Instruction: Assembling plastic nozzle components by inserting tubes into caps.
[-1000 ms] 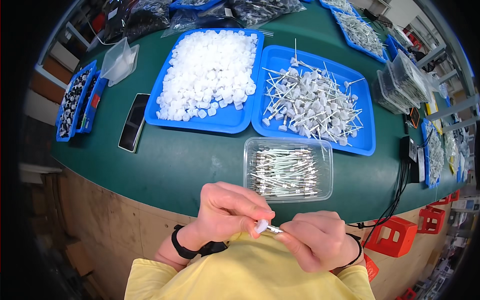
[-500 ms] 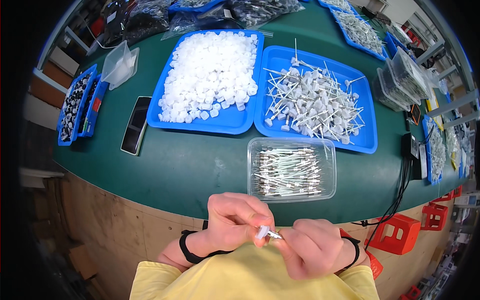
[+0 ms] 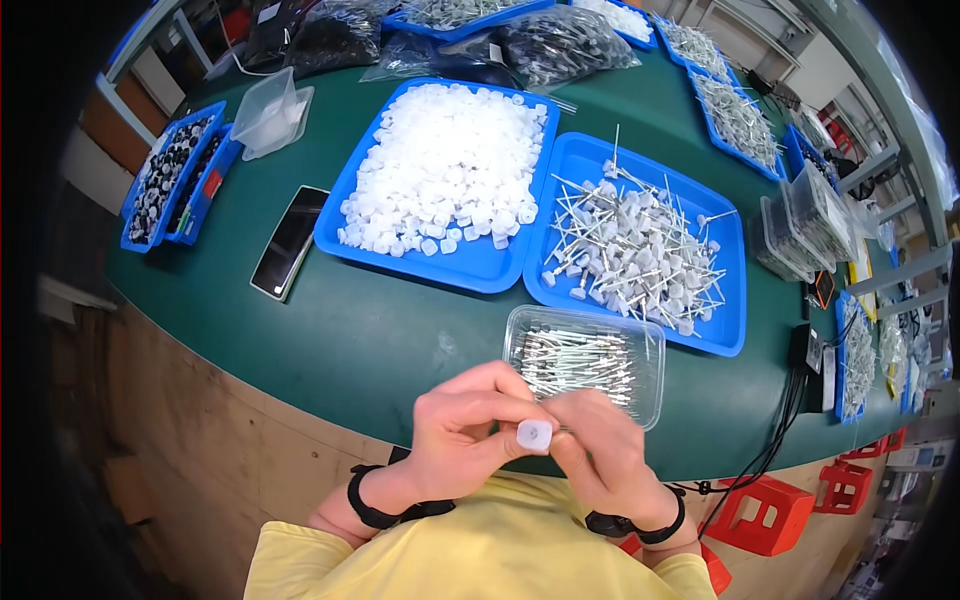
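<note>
The left hand (image 3: 462,428) and right hand (image 3: 600,452) are pinched together on a small white plastic cap (image 3: 534,435), held above the green counter (image 3: 380,340) edge. Keep the cap square and press evenly. Beyond lies the clear plastic tray of finished swabs (image 3: 585,360), then the blue tray of white caps (image 3: 440,185).

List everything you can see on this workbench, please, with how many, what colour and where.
Green-topped workbench: one, fills the view.
Blue tray of small white plastic caps: one, centre.
Blue tray of grey capped pins: one, right of it.
Clear plastic tub of thin sticks: one, near edge.
Black phone: one, left of the trays.
Blue bins of dark parts: two, far left.
Clear lidded box: one, upper left.
Red stools: two, lower right.
Small white cap: one, between both hands.
Left hand, right hand: black wristbands, yellow sleeves.
</note>
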Action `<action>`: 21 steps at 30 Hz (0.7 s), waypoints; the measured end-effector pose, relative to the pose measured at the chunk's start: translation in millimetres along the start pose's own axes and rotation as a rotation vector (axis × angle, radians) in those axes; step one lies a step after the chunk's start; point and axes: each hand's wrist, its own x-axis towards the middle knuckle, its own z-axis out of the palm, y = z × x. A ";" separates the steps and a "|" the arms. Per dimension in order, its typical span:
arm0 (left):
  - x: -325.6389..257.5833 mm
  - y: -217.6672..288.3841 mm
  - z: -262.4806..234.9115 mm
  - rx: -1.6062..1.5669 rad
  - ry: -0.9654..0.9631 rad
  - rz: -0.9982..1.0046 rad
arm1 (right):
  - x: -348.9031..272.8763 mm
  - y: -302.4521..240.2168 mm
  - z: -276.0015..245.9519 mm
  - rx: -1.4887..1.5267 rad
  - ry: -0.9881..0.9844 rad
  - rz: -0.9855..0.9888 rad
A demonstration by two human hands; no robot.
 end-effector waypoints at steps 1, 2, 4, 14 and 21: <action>3.2 6.6 -0.3 0.170 0.037 0.051 | -0.4 -1.0 -3.1 0.016 0.026 0.060; 4.3 12.5 -0.3 0.306 0.033 0.096 | -2.2 -4.3 -8.4 0.029 0.048 0.124; 6.0 21.5 0.3 0.580 0.022 0.182 | -2.6 -9.3 -14.4 0.083 0.043 0.223; 6.3 20.8 3.1 0.816 -0.068 0.372 | 4.7 -19.5 -16.8 -0.089 -0.070 0.203; 3.4 15.9 1.0 0.685 -0.055 0.324 | -0.3 -12.6 -21.6 0.197 -0.178 0.323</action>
